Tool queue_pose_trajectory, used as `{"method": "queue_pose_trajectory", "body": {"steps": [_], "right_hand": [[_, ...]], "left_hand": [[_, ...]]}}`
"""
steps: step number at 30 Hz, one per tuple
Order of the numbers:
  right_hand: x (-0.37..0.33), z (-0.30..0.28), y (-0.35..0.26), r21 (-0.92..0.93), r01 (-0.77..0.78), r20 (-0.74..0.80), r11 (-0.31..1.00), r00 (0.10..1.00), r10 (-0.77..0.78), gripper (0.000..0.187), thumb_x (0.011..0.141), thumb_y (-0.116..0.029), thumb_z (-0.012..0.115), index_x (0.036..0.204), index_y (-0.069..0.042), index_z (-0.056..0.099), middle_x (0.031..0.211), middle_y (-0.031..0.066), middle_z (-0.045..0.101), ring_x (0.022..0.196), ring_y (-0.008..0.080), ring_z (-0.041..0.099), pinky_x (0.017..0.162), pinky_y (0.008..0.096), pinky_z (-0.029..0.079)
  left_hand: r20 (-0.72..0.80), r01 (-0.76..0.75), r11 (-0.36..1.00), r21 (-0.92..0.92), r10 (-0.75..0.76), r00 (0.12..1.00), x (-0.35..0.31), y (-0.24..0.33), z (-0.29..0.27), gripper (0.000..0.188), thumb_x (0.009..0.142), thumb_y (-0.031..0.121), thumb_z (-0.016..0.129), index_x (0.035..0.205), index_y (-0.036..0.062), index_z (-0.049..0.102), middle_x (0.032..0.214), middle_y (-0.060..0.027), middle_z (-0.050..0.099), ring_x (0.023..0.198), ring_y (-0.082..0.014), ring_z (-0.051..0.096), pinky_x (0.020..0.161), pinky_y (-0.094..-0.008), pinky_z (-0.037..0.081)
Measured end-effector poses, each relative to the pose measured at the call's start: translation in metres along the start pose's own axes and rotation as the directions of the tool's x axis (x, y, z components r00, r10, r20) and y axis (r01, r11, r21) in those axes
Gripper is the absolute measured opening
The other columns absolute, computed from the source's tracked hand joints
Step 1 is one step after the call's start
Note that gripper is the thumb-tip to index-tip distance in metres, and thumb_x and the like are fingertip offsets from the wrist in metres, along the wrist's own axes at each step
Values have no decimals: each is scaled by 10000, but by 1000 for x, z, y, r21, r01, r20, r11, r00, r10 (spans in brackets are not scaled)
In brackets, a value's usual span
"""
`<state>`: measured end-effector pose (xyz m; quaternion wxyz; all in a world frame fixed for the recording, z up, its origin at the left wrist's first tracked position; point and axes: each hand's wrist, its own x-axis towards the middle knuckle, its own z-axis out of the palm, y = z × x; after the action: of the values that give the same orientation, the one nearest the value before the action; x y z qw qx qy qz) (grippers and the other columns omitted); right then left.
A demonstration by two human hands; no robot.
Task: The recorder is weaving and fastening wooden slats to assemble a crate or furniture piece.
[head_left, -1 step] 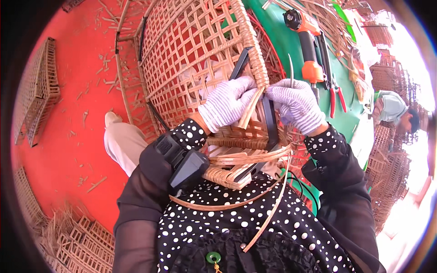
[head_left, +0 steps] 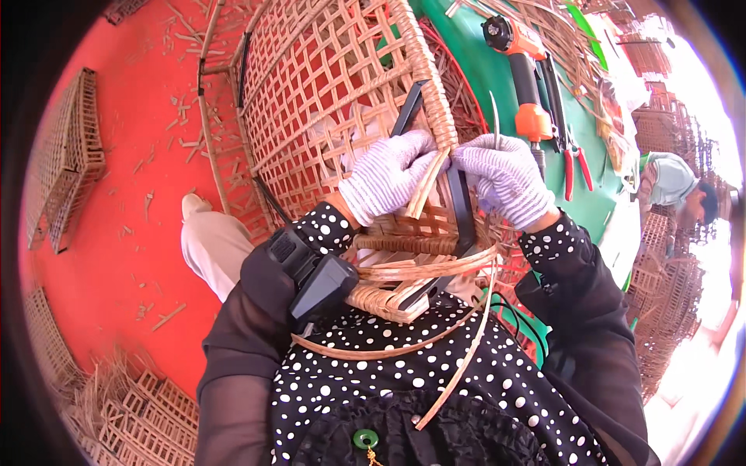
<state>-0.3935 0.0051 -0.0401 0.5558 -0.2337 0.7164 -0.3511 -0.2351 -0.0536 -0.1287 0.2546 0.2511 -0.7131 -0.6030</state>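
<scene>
A woven rattan basket (head_left: 318, 70) lies tilted in front of me, with an open lattice wall, a wrapped rim (head_left: 430, 70) and black metal frame bars. My left hand (head_left: 388, 171), in a striped glove, is closed at the rim's near end, its thumb and fingers by a bundle of short flat rattan strips (head_left: 425, 190). Touching the same spot from the other side is my right hand (head_left: 505, 177), gloved alike and closed. A thin, curved, pointed metal tool (head_left: 495, 120) sticks up from it; its grip is hidden. Long rattan strips (head_left: 466, 365) trail over my lap.
On the green surface to the right lie an orange and black power tool (head_left: 528, 85) and red-handled pliers (head_left: 576, 171). Stacked woven frames (head_left: 66, 163) stand on the red floor (head_left: 148, 272) among scraps. Another person (head_left: 674, 186) is at the far right.
</scene>
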Motion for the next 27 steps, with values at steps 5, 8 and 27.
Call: {"method": "queue_pose_trajectory", "body": {"steps": [5,8,27], "right_hand": [[0,-13,10,-179,83,32,980,996,-78,259,758,-241,685,868,-16,620,627,7,543,429,60,456,367,208,350],[-21,-58,-3,-478,131,-219,868,940,-262,317,785,-288,634,926,-4,633,723,7,575,531,68,482,488,229,395],[21,-150,19,-965,160,-81,209,575,-814,540,694,-328,636,1123,-39,482,965,173,587,945,332,545,803,421,435]], "left_hand": [[-37,0,999,-36,-1,999,1,-5,3,236,859,224,572,777,2,561,646,-41,507,617,-103,465,567,-278,395],[-71,-76,997,14,77,994,1,-12,-2,277,858,303,552,812,38,622,642,-115,535,607,-264,551,579,-329,433],[-162,-44,999,11,45,986,-14,-10,2,261,865,243,569,808,-9,600,647,-38,558,619,-86,493,562,-255,415]]}}
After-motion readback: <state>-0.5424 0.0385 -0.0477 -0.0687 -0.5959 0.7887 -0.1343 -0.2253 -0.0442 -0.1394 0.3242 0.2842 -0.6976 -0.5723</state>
